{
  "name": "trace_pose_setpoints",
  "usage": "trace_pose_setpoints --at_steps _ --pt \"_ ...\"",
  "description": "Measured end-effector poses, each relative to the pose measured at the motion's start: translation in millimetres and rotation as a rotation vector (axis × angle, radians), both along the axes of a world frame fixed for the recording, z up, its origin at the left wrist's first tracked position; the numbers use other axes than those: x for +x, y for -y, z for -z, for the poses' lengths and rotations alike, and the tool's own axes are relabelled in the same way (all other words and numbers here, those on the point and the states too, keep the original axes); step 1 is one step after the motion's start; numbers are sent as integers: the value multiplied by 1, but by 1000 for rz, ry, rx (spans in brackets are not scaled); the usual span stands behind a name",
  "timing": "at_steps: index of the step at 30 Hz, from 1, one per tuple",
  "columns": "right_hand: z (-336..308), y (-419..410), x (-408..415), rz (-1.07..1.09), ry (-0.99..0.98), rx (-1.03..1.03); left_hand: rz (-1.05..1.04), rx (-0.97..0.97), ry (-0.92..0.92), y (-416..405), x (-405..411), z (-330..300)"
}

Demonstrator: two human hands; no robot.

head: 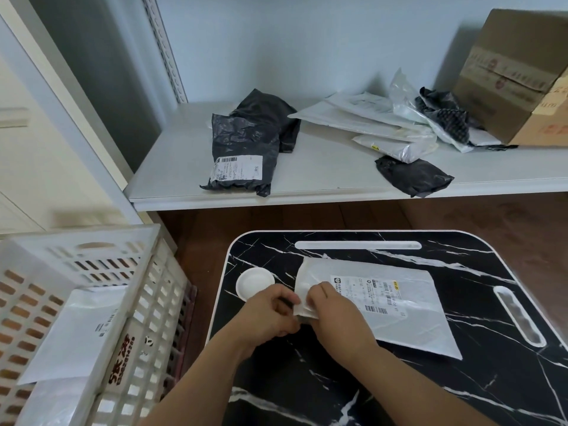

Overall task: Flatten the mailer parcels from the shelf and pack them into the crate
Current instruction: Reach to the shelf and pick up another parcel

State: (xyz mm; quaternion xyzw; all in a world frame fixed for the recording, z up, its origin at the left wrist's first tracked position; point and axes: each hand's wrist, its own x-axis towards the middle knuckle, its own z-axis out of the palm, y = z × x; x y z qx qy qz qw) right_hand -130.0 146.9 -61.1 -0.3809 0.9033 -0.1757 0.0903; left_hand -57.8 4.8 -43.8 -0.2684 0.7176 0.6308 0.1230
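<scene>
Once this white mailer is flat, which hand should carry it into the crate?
Left, probably. The crate sits on the left side, and the left hand already grips the white mailer at its nearer end; the right hand would have to cross over.

A black marble-patterned lap table [399, 395] with white veins sits on dark wooden flooring [491, 216] — a small round white dish [254, 282] rests in its left recess. A taped brown cardboard box [516, 75] stands at far right — against a pale wall [307, 41].
</scene>
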Motion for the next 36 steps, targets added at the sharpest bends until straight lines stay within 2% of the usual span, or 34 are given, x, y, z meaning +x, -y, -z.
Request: trace_pose_setpoints --at_steps 3,7,10,13,16,20,22,25,27,29,32,36 --pt "1 -2 -5 43 32 -29 112 -46 -90 1 1 2" --pt "4 -3 -6 60 62 -120 14 -113 -171 -3 -4 3" --pt "6 -2 -6 61 59 -159 -54 -31 -130 -8 -8 1" --pt "12 -2 -4 25 59 -122 -236 -31 -8 -18 -12 6" --pt "20 -2 -1 -73 77 -79 -322 -234 115 -22 -13 19" --pt "26 -11 -1 -212 86 -76 -144 -551 258 -18 -7 30" --pt "23 -16 -5 -152 54 -67 -25 -681 326 -19 -8 26" --pt "21 -29 -21 -6 -95 -62 139 -849 394 -21 -15 18" --pt "15 -41 -34 109 -141 59 160 -1068 335 -26 -20 10" --pt "15 -56 -45 186 -168 183 184 -1272 146 -33 -26 9" --pt "25 -76 -61 246 -136 284 339 -1289 -91 -40 -40 25" --pt "40 -80 -67 242 -67 332 522 -1305 -162 -49 -56 51"
